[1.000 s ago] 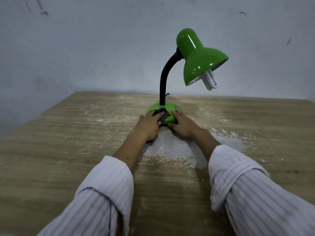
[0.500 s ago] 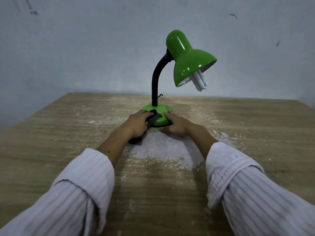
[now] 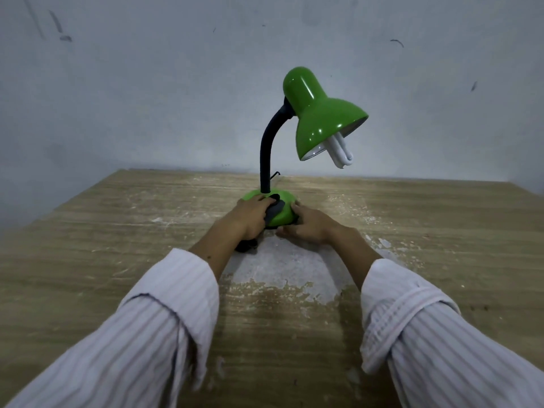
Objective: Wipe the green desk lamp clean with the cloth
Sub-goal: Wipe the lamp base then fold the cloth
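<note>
The green desk lamp [image 3: 321, 125] stands near the middle of the worn wooden counter [image 3: 88, 260], its round base [image 3: 282, 214] partly hidden behind both hands. The left hand [image 3: 253, 214] presses a dark cloth [image 3: 275, 209] onto the top of the base with fingers curled over it; most of the cloth is covered, with a dark end showing under the wrist. The right hand [image 3: 309, 225] rests against the base's right side, and its fingertips are hard to make out, so its grip cannot be told.
</note>
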